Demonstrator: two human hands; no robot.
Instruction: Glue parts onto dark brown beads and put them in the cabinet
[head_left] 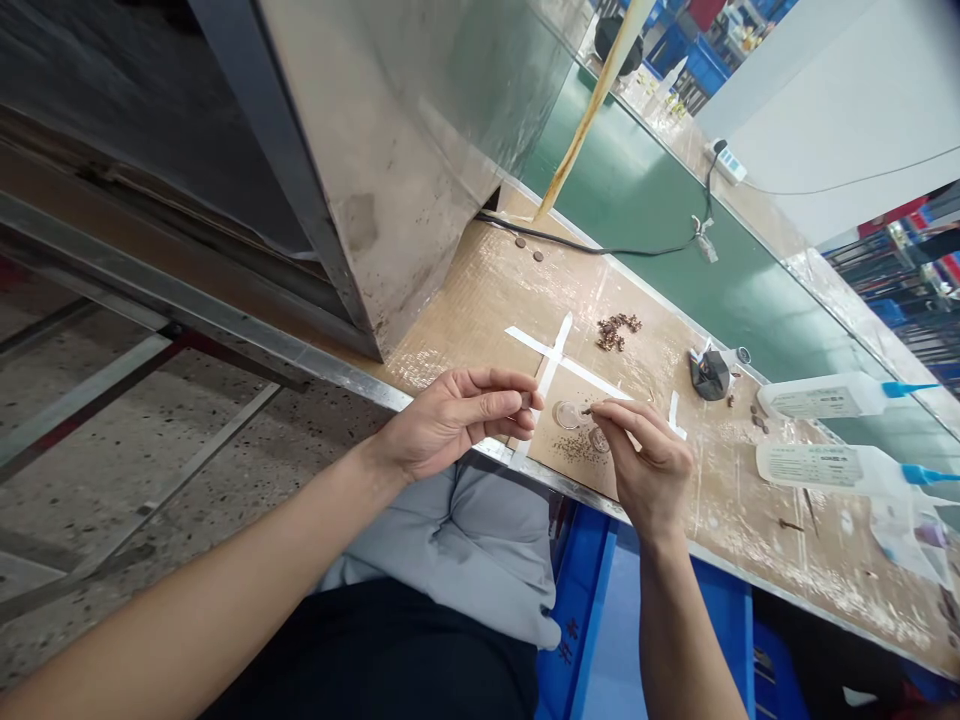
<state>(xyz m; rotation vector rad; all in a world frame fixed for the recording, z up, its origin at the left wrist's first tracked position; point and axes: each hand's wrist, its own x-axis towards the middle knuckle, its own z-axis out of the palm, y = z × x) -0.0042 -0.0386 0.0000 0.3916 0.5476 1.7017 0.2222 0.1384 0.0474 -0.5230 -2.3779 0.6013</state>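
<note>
My left hand (469,418) is over the table's front edge, thumb and fingers pinching a small brownish disc (526,400), partly covered by the fingertips. To the right, my right hand (651,462) is closed in a pinch on a tiny dark piece, too small to name. Just left of its fingertips is a small clear round dish (567,415), and a second clear dish (599,439) lies below them. Many tiny dark grains (576,449) are scattered around the dishes. A heap of small reddish-brown parts (619,331) lies farther back on the covered tabletop (480,290).
A large metal housing (390,150) stands at the left. White tape strips (554,356) cross on the tabletop. Two white squeeze bottles (821,396) with blue tips lie at the right. A black cable (585,246) runs along the back. Below the edge is a blue bin (592,600).
</note>
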